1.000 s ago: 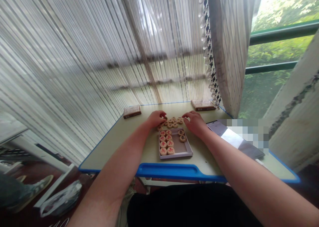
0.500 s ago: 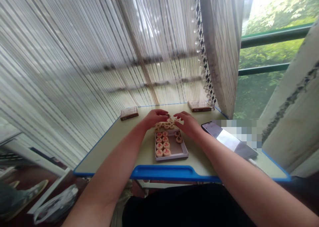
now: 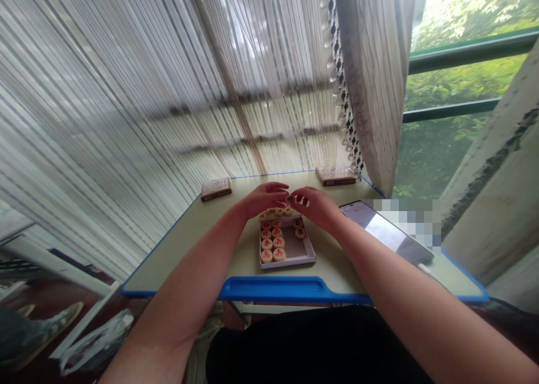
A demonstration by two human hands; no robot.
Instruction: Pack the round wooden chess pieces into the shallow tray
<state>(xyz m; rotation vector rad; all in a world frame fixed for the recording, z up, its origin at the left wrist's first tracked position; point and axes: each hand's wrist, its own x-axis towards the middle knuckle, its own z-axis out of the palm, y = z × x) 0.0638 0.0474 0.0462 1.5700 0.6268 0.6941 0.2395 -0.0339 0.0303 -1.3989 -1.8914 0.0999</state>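
Note:
My right hand (image 3: 314,203) pinches a round Chinese chess piece (image 3: 291,199) with a dark character, just beyond the box. My left hand (image 3: 267,197) is open, its fingers stretched toward that piece; whether they touch it I cannot tell. Below both hands, loose chess pieces (image 3: 279,211) lie on the table behind the box, partly hidden by the hands. The shallow white box (image 3: 311,250) holds two columns of red-lettered pieces (image 3: 278,242) on its left side. Two dark-lettered pieces (image 3: 300,233) sit at its far right.
The pale table (image 3: 189,243) has a blue edge and a blue pen groove (image 3: 275,288) in front. A phone (image 3: 385,232) lies at right. Flat boxes stand at the back left (image 3: 216,189) and back right (image 3: 336,176). String curtains (image 3: 168,81) hang behind.
My hands have come closer together over the loose pieces. My right fingers now hold a dark-lettered piece. The pieces in the box are unchanged; the view has shifted slightly.

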